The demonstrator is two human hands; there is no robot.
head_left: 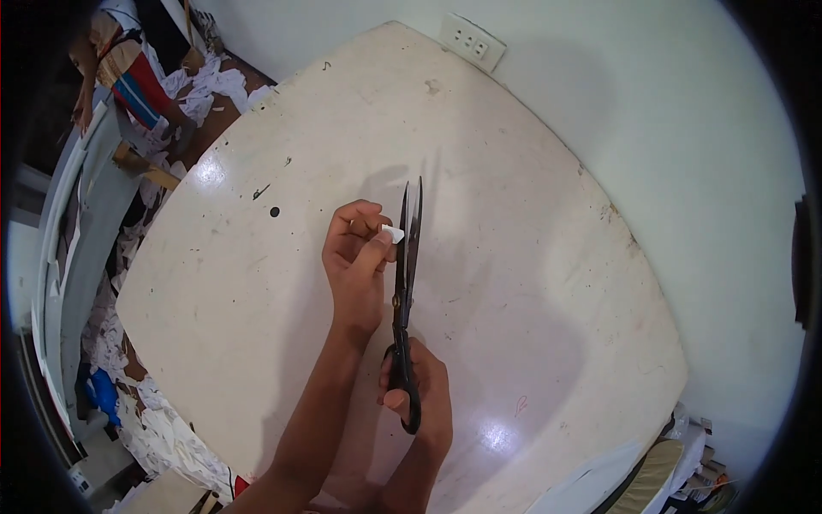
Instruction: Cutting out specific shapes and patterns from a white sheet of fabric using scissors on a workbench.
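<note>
Between the thumb and fingers of my left hand [355,265] is a small white piece [393,233], which looks like paper or cloth. My right hand [428,390] grips the black handles of a pair of large scissors [402,300]. Their blades point away from me and stand slightly apart. The white piece sits right beside the left blade; I cannot tell whether it touches. Both hands are above the middle of a pale, marked table [214,300].
A wall socket [473,41] is on the wall along the table's far right edge. White scraps [210,86] litter the floor at the left, where another person [128,73] is partly visible. A small dark disc [275,212] lies on the table. Bags and items [685,463] fill the lower right corner.
</note>
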